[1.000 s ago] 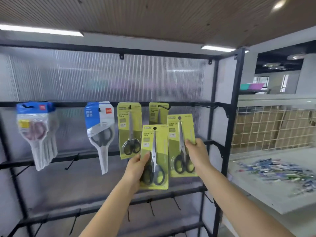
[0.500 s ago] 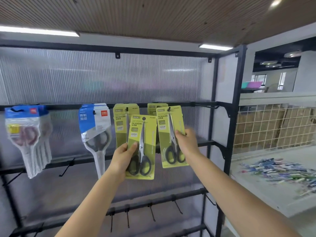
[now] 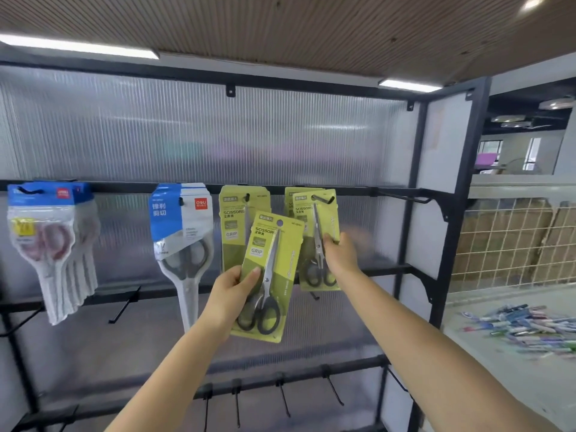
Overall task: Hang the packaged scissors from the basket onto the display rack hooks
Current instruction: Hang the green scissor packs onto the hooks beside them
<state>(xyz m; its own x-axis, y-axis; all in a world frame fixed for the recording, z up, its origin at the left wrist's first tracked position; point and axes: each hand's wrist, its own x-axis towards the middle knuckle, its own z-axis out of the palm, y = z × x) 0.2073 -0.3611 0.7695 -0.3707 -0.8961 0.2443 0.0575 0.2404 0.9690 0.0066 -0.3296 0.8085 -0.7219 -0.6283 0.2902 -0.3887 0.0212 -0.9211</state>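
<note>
Right hand: pinches a green scissors pack, now raised to the hook at centre frame (hole apparently threading on).
Left hand: grips a second pack lower, waiting.
Rack: this pack nearly hung.

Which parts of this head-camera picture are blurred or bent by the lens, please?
Head view: the right hand is smeared by motion, as is the green pack it holds; the left hand and its pack stay fairly sharp, print readable; the rack's black posts bow from wide-angle distortion; the ceiling light is blown out.
</note>
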